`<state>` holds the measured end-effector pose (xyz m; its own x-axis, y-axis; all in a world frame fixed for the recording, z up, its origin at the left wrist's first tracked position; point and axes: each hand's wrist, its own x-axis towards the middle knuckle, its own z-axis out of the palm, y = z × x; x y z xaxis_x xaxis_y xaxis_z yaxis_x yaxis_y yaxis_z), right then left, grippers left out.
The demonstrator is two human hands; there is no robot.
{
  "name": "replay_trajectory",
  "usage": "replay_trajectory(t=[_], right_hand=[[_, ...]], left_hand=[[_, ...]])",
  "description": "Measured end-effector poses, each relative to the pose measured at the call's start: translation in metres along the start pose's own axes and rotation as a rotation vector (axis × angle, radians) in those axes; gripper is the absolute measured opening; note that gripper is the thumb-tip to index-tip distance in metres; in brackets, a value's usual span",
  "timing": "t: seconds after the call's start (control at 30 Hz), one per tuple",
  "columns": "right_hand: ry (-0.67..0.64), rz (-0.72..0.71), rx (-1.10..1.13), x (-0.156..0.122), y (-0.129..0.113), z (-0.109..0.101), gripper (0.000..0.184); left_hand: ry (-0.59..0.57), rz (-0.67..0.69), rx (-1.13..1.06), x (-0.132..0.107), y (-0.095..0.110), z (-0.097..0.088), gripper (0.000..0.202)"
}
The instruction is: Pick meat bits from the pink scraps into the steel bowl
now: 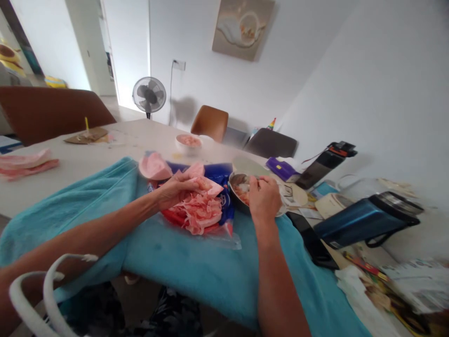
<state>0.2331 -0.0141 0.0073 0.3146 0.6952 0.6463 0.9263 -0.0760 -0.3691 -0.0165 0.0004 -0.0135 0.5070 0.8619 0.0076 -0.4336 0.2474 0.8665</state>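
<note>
My left hand (175,189) rests with curled fingers on a heap of pink shells and scraps (199,210), pinching a pink piece at its top. The heap lies on a blue and red plastic bag (224,206) spread over a turquoise towel (196,267). My right hand (264,196) hovers over the rim of a metal bowl (235,180) holding pinkish pieces. Its fingers are bunched together, and what they hold is hidden.
A white bowl of pink pieces (188,142) stands farther back on the table. A dark blue thermos jug (368,217) lies to the right beside a black phone (312,241), papers and magazines (403,285). Pink cloths (24,163) sit far left; chairs and a fan (149,95) stand behind.
</note>
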Motion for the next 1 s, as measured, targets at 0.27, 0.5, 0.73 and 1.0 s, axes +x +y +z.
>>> replay_trajectory(t=[0.27,0.5,0.73,1.0], right_hand=[[-0.156,0.106,-0.14,0.006,0.006,-0.004,0.027],[-0.004,0.093,-0.017,0.008,0.01,-0.005,0.029],[-0.205,-0.037,0.645,-0.023,-0.037,-0.011,0.029],[-0.657,0.069,1.009,-0.046,-0.062,-0.003,0.026]], left_hand=[[0.006,-0.009,-0.023,-0.004,0.002,0.003,0.017],[0.004,-0.042,-0.006,-0.005,0.002,0.004,0.018],[-0.003,-0.015,0.02,-0.005,-0.002,0.001,0.019],[0.019,-0.033,0.054,-0.008,-0.002,0.005,0.022]])
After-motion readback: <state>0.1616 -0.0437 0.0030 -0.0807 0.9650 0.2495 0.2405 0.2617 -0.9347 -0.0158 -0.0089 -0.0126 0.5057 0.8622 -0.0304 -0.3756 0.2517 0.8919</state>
